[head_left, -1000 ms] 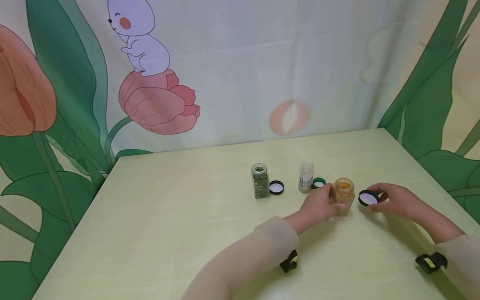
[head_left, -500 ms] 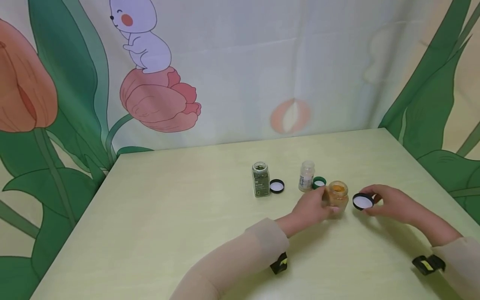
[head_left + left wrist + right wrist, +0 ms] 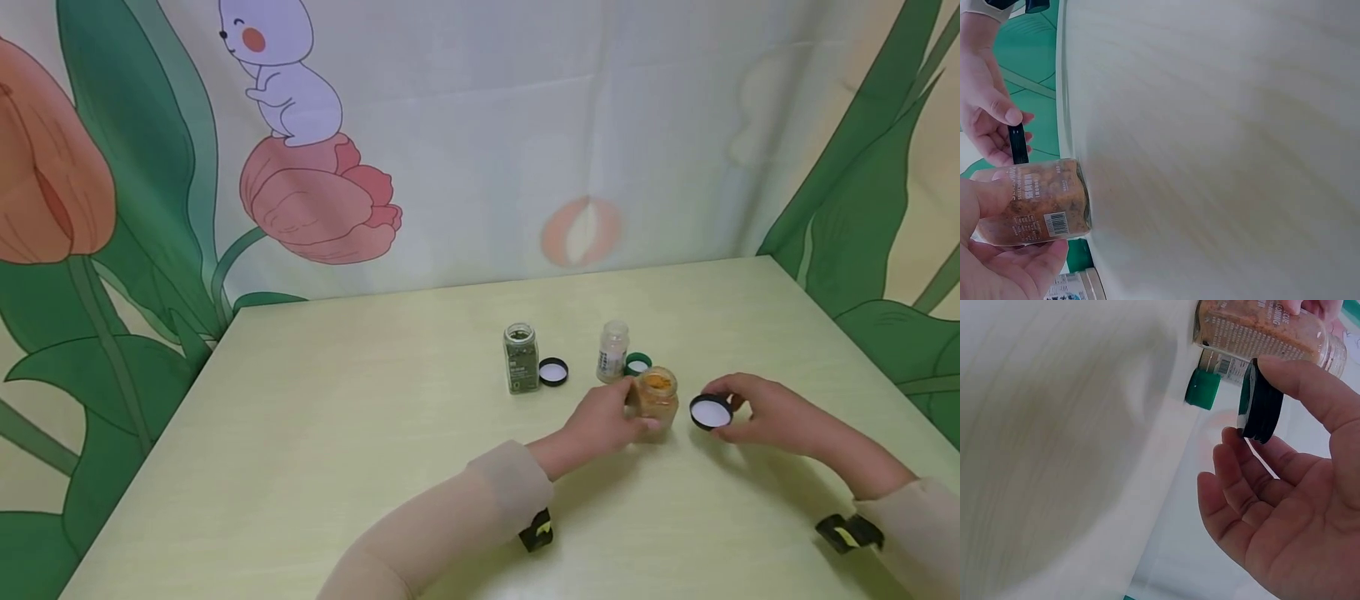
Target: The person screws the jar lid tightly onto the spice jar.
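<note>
My left hand (image 3: 603, 421) grips a glass seasoning jar (image 3: 657, 406) full of orange-brown powder, its mouth uncovered. In the left wrist view the labelled jar (image 3: 1035, 200) sits between thumb and fingers, its base close to or on the tabletop. To the right of it, my right hand (image 3: 765, 414) pinches a black lid (image 3: 710, 412) by the rim, its white inside facing the head camera. From the right wrist view, thumb and fingertips hold that lid (image 3: 1263, 403) at its edges, apart from the jar.
Behind the left hand stands a clear small bottle (image 3: 612, 352) with a green cap (image 3: 638, 364) beside it. Farther left is an uncovered jar of green herbs (image 3: 521, 360), with another black lid (image 3: 553, 372) lying next to it. A printed curtain (image 3: 465, 150) hangs behind the table (image 3: 337, 417).
The left hand has carried the orange powder jar leftward and slightly nearer. My right hand, with the black lid, has moved left alongside it.
</note>
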`<state>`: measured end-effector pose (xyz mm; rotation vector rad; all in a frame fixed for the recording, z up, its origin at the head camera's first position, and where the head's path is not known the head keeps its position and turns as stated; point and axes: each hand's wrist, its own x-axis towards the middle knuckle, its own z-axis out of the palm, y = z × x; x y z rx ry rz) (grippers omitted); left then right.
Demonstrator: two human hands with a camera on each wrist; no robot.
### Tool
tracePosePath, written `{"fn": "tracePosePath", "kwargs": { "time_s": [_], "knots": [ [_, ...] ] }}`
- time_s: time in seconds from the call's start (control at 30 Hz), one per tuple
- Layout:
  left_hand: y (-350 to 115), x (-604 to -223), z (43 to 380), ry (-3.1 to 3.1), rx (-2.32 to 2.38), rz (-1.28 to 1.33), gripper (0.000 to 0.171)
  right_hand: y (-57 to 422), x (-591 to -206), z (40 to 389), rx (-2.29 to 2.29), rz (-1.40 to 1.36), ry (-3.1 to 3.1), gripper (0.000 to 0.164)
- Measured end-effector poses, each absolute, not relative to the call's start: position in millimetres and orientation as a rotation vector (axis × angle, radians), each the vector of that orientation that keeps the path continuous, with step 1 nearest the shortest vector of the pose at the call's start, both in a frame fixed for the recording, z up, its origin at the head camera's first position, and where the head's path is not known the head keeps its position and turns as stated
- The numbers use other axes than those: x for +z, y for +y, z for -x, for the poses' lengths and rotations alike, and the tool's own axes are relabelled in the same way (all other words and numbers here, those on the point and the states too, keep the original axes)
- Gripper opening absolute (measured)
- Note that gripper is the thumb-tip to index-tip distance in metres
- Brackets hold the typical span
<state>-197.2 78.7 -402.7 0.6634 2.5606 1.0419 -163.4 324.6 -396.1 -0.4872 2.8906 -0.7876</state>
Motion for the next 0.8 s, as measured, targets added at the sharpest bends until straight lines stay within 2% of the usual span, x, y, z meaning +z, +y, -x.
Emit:
{"fn": "tracePosePath", "kwargs": {
  "time_s": [0.33,0.8],
  "knots": [
    [57.8,-402.1,197.2,2.496,1.112,-0.633,0.057,310.3,-394.2,162.1,-0.807,0.53,2.887,0.047],
    [31.4,-400.8,192.9,2.496,1.14,-0.677,0.051,287.6,-395.6,160.8,-0.849,0.596,2.905,0.046]
  ]
}}
